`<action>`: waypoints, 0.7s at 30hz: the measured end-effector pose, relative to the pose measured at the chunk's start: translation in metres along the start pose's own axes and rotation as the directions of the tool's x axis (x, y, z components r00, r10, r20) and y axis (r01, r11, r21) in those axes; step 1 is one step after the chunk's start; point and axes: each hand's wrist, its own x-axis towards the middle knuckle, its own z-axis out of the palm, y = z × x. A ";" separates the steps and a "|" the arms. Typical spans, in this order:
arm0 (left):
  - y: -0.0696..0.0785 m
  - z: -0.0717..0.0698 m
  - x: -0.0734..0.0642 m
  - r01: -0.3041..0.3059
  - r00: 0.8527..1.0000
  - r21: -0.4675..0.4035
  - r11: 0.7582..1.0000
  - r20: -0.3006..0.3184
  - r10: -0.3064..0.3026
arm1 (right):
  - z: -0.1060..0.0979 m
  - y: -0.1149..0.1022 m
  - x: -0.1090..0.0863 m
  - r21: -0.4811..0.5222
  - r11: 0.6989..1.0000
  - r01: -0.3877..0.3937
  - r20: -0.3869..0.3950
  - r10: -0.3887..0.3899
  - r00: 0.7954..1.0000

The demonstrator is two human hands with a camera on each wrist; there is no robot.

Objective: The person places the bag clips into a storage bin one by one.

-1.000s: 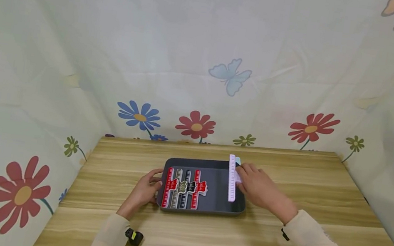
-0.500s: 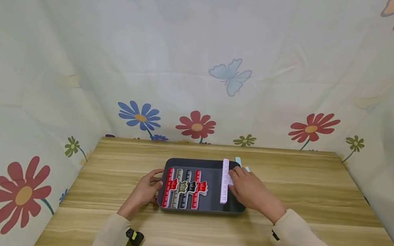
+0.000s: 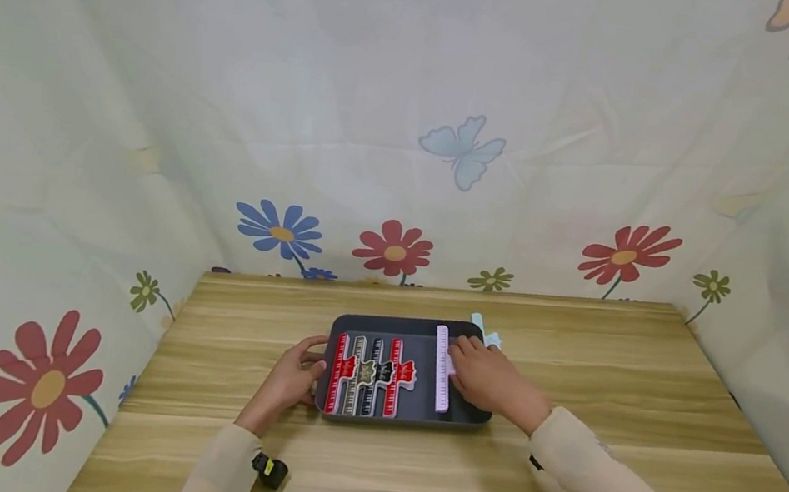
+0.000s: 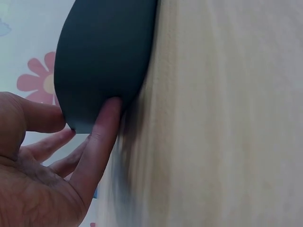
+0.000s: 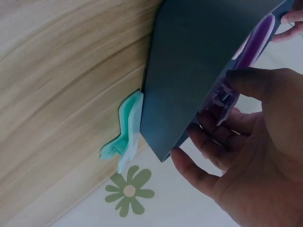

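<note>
In the head view, a lilac clip with a long piano-key bar lies in the right part of a dark grey tray. My right hand pinches the clip's handle side; its spring shows between thumb and fingers in the right wrist view. My left hand rests against the tray's left end, thumb at the rim and a straight finger on the outer wall. Several piano-key clips stand side by side in the tray: a red one, a beige one, a black one and another red one.
A light teal clip lies on the wooden table against the tray's far right corner, partly behind my right hand in the head view. Behind the table hangs a flower-printed cloth, with more cloth at both sides.
My right hand has moved left and slightly down with the lilac clip, bringing it from the tray's right end farther into the tray. More of the teal clip shows. The left hand has stayed put.
</note>
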 end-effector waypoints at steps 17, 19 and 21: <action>0.002 -0.001 0.003 -0.004 1.000 0.013 1.000 -0.002 0.004 | 0.002 -0.021 0.013 0.042 0.999 -0.024 0.127 0.018 0.992; 0.002 -0.001 0.003 -0.007 1.000 0.006 1.000 -0.002 0.007 | 0.004 -0.022 0.015 0.034 0.999 -0.030 0.143 0.025 0.989; 0.001 -0.001 0.003 -0.008 1.000 0.005 1.000 0.000 0.008 | 0.006 -0.024 0.017 0.032 0.999 -0.027 0.156 0.022 0.988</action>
